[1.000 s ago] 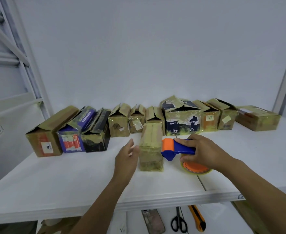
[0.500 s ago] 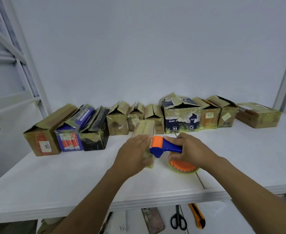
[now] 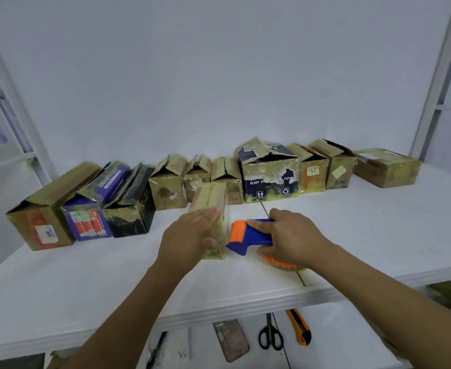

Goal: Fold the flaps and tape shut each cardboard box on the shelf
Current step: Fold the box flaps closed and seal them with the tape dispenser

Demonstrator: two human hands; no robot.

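A small taped cardboard box (image 3: 210, 198) lies lengthwise in the middle of the white shelf (image 3: 86, 275), pulled forward from the row. My left hand (image 3: 189, 235) lies over its near end, thumb wrapped round the front corner. My right hand (image 3: 291, 239) grips a blue and orange tape dispenser (image 3: 248, 234), whose orange head sits right beside the box's right side. Behind stands a row of several cardboard boxes (image 3: 269, 177), most with their flaps standing open.
A closed flat box (image 3: 386, 166) sits at the far right of the row. On a lower level lie scissors (image 3: 271, 334), an orange utility knife (image 3: 300, 327), a phone (image 3: 231, 339) and a pen (image 3: 156, 347). White rack posts (image 3: 437, 75) frame the shelf.
My left hand went from beside the box to on top of its near end. The box shifted slightly left, and the dispenser followed it leftward in my right hand.
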